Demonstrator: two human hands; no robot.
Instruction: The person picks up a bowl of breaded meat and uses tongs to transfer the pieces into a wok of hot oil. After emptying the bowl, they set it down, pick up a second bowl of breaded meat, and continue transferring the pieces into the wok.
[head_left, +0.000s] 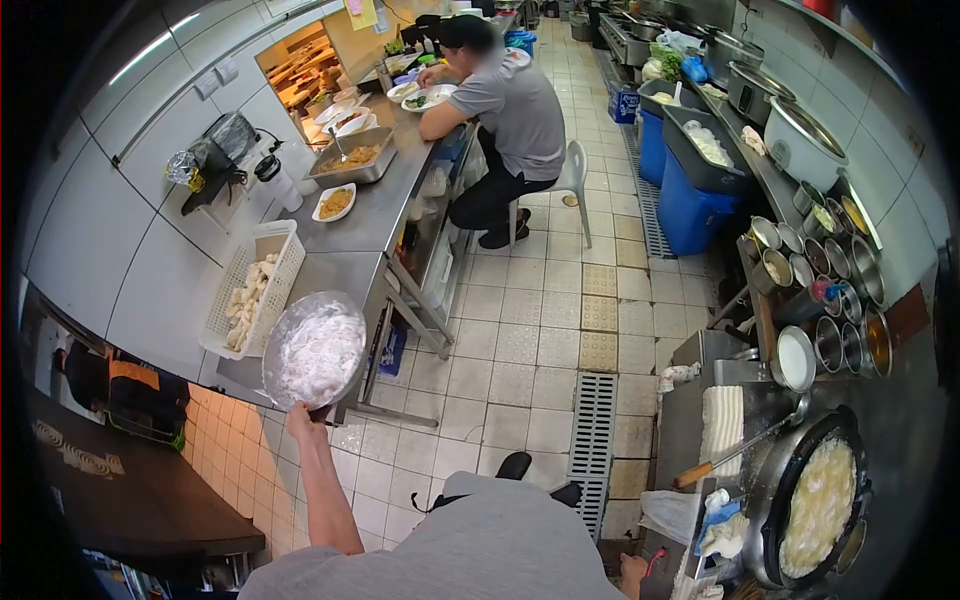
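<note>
My left hand (306, 418) is closed on the near edge of a round metal bowl (271, 357), where a short dark part shows at the grip. White, floury-looking contents (320, 350) fill the bowl, which is over the corner of the steel counter. Beside it, a white plastic basket (218, 318) holds several pale pieces (250, 303). At the bottom right, my right hand (633, 573) is low beside the stove unit, near a small red item (656, 560). Its fingers are too small and partly hidden to make out.
A wok (768, 520) of bubbling oil is at right, with a wooden-handled ladle (735, 457) across its rim. Behind it are metal containers (830, 342) and blue bins (692, 212). A seated person (515, 110) is at the far counter (345, 225). A grate (592, 430) crosses the floor.
</note>
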